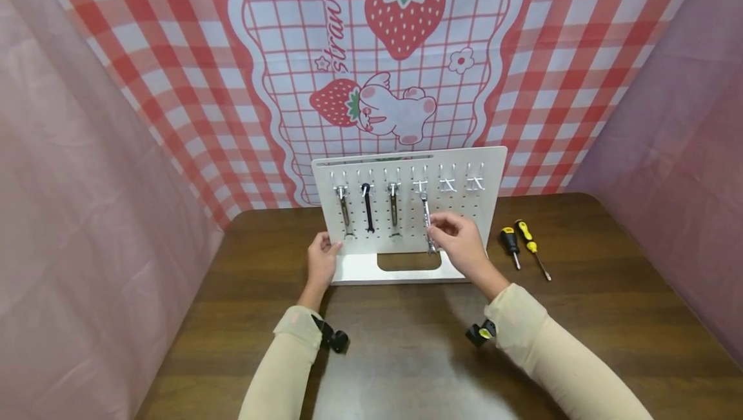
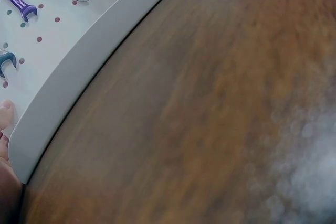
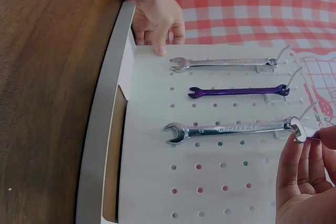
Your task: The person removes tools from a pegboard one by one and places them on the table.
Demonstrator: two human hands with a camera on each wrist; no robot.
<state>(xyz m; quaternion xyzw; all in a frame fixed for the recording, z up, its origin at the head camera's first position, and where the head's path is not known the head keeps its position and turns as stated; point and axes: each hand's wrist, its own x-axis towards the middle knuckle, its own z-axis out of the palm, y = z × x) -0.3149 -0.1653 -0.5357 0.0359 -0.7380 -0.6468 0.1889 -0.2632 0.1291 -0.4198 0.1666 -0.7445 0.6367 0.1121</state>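
A white pegboard [image 1: 360, 265] stands on the table. My left hand [image 1: 321, 259] grips its lower left edge, thumb [image 3: 160, 50] on the front face. Three combination wrenches hang from its left hooks: a silver one [image 3: 226, 63], a dark purple one [image 3: 236, 92] and another silver one [image 3: 236, 128]. With its fingertips, my right hand [image 1: 461, 242] pinches a fourth wrench [image 1: 426, 213], upright before the board. This wrench's upper end is at the fourth hook [image 1: 420, 186]; I cannot tell whether it hangs there. In the right wrist view its open jaw shows beside the fingers.
Two bare hooks, one of them [image 1: 447, 184] beside the fourth, are at the board's right. A stubby black-and-yellow screwdriver [image 1: 509, 241] and a longer yellow one [image 1: 525, 236] lie right of the board on the wooden table [image 1: 395, 342]. Behind hangs a checked strawberry cloth [image 1: 453, 104].
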